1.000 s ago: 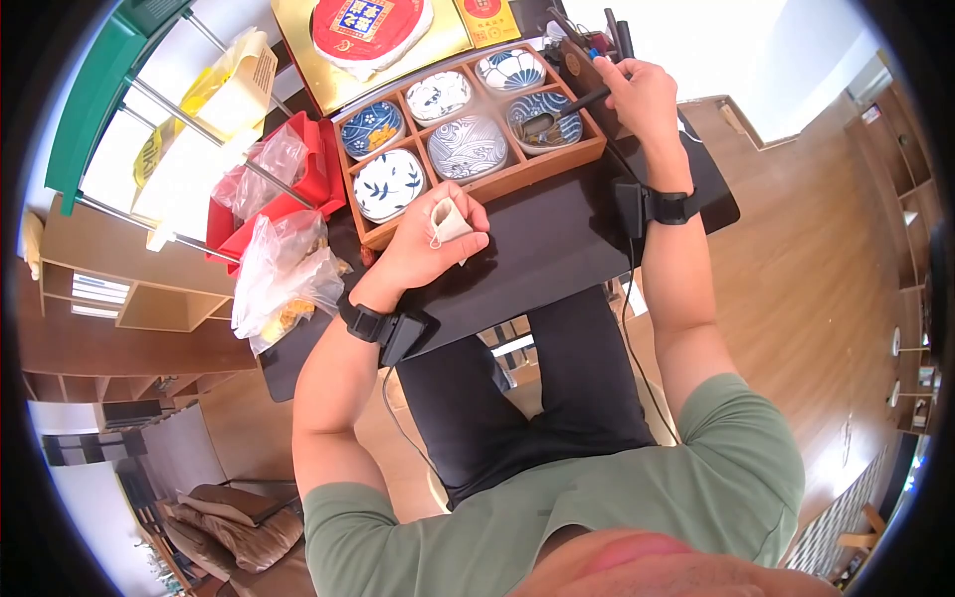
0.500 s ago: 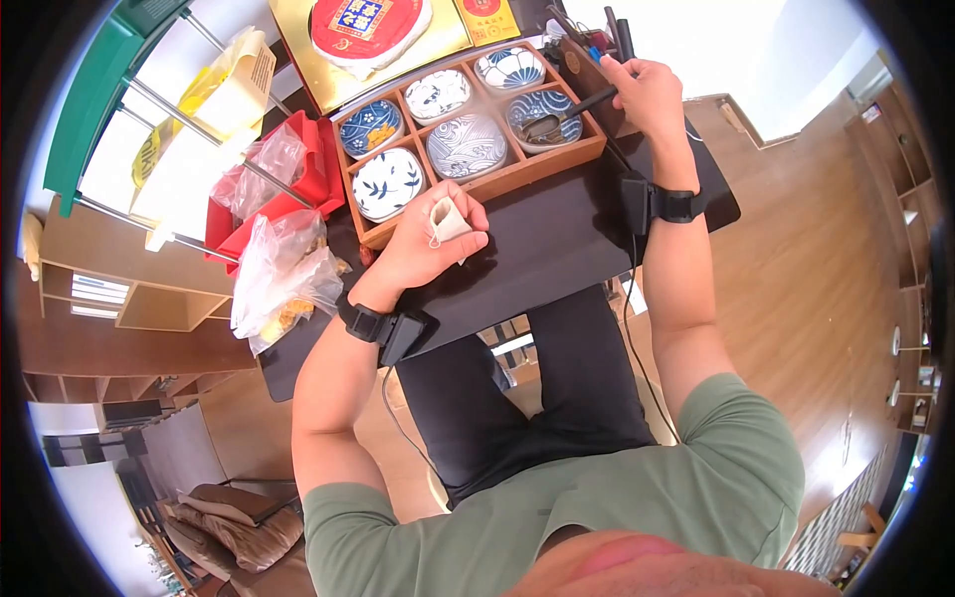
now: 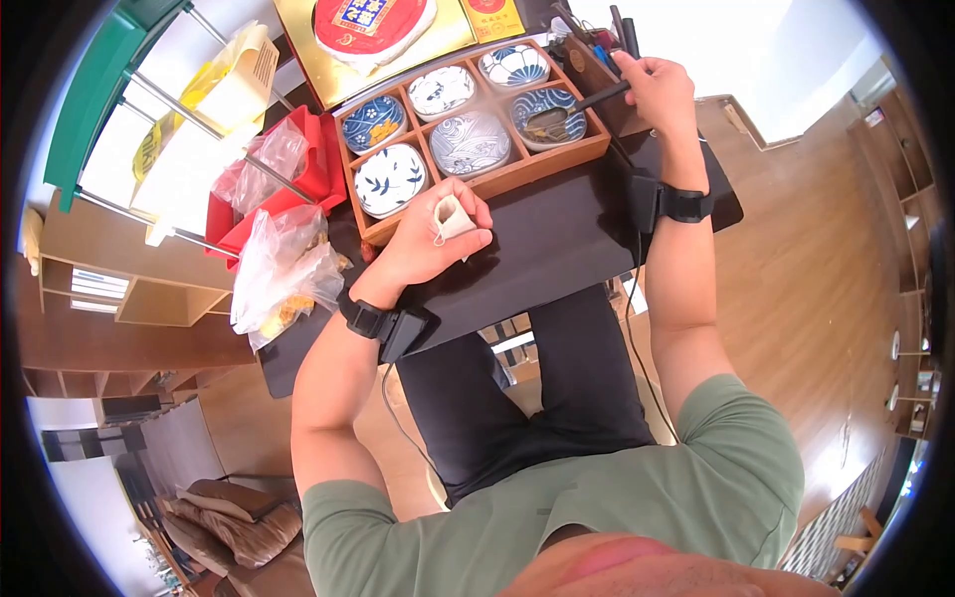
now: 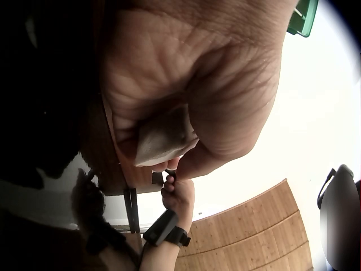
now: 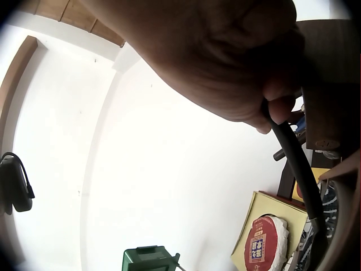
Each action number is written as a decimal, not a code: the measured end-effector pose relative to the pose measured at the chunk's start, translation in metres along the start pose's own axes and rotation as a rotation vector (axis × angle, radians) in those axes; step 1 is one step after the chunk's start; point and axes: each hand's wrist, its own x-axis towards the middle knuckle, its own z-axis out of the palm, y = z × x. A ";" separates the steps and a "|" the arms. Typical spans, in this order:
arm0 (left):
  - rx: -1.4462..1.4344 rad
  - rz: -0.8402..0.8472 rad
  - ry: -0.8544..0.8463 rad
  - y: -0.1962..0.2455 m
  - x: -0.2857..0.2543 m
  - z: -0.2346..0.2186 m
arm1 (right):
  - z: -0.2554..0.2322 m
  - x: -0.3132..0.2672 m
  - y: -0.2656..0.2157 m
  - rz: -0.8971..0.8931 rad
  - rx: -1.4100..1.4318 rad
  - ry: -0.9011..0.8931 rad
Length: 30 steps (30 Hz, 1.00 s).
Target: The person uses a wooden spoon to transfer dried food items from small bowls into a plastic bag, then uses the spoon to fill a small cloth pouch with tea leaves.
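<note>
My left hand (image 3: 418, 249) holds a small pale cloth drawstring bag (image 3: 454, 221) in front of the wooden box, its mouth facing up and a string hanging at its side. In the left wrist view, the bag (image 4: 166, 136) sits between curled fingers and thumb. My right hand (image 3: 661, 95) pinches the dark handle of a spoon (image 3: 605, 97) at the box's right end. The spoon's head lies over the blue wave-patterned bowl (image 3: 571, 101) in the box's front right compartment. From the right wrist, the spoon's black handle (image 5: 299, 164) slants down toward the bowls.
The divided wooden box (image 3: 542, 172) holds several other patterned bowls. Behind it, a red-wrapped round cake (image 3: 373, 25) rests on a gold box (image 3: 453, 30). A dark holder (image 3: 587, 70) with tools stands at right. Left are a red bin (image 3: 323, 159) and plastic bags (image 3: 284, 274).
My right hand has shifted slightly to the right, drawing the spoon's head a little that way within the bowl and turning it. My left hand keeps its hold on the cloth bag.
</note>
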 end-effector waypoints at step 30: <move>0.136 0.009 -0.041 0.004 -0.001 -0.003 | 0.034 -0.059 -0.053 -0.674 0.815 0.218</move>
